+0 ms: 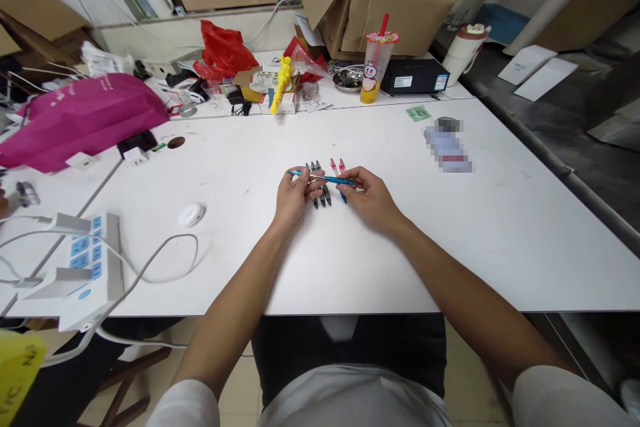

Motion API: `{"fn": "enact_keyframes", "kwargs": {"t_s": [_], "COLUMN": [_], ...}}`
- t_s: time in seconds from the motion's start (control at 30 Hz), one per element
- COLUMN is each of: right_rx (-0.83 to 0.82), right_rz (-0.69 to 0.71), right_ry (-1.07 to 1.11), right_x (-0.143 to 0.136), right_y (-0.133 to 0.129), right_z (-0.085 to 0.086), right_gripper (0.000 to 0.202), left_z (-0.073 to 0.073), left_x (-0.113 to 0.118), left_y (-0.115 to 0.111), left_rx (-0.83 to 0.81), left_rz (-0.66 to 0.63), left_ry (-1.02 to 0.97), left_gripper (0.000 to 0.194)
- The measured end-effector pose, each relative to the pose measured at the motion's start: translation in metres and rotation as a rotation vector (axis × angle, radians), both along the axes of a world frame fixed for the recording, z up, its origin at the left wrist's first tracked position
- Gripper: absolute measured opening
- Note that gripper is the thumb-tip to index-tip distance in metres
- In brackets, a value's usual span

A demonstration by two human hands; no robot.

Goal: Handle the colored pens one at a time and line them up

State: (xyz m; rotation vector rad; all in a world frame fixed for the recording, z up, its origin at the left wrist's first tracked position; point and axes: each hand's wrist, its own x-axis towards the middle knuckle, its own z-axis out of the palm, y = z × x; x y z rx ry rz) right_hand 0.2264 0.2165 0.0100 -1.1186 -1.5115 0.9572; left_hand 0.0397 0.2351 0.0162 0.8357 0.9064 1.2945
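A blue pen (333, 179) is held level above the white table, its two ends in my two hands. My left hand (295, 197) pinches its left part between thumb and fingers. At the other end, the fingertips of my right hand (369, 195) are closed on the blue barrel. Below the pen lie several black pens (323, 197) side by side, partly covered by my left fingers. Just right of them are two pens with red tips (342, 165); my right hand hides part of these, and a blue end shows beneath it.
A white earbud case (191, 214) lies left of my hands. Further left is a power strip (95, 267) with looping cables. A drink cup (377, 63), an open cardboard box (385, 13) and a magenta bag (90, 113) stand at the back. A blurred item (449, 147) lies right.
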Motion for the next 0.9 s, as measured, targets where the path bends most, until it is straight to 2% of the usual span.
{"fn": "enact_keyframes", "kwargs": {"t_s": [0.13,0.27,0.4,0.5,0.6,0.7,0.8,0.9], "right_rx": [-0.111,-0.071,-0.128,-0.132,-0.141,-0.151,-0.158,-0.148], "right_rz": [0.022,0.03,0.058,0.053,0.07,0.063,0.054,0.035], "right_ry": [-0.058,-0.01,-0.074,-0.046,-0.014,-0.014,-0.053,-0.071], "right_x": [0.001,0.0,-0.002,-0.005,-0.008,-0.009,-0.009,-0.009], "right_y": [-0.002,-0.004,-0.006,-0.007,-0.007,-0.009,-0.011,-0.011], "right_z": [0.003,0.008,0.009,0.006,0.004,0.006,0.009,0.008], "right_gripper": [0.041,0.034,0.04,0.037,0.036,0.037,0.044,0.047], "left_z": [0.0,-0.001,-0.001,-0.001,-0.001,-0.001,-0.001,0.0], "left_x": [0.0,0.0,0.002,0.004,0.004,0.004,0.003,0.003], "left_y": [0.0,0.0,-0.003,-0.005,-0.006,-0.006,-0.005,-0.005], "left_rx": [0.013,0.041,0.081,0.112,0.118,0.132,0.124,0.082], "left_rz": [-0.01,0.01,0.075,0.147,0.181,0.189,0.19,0.136], "left_ry": [0.008,0.005,0.035,0.069,0.09,0.092,0.087,0.089], "left_gripper": [0.036,0.04,0.048,0.062,0.064,0.061,0.07,0.069]}}
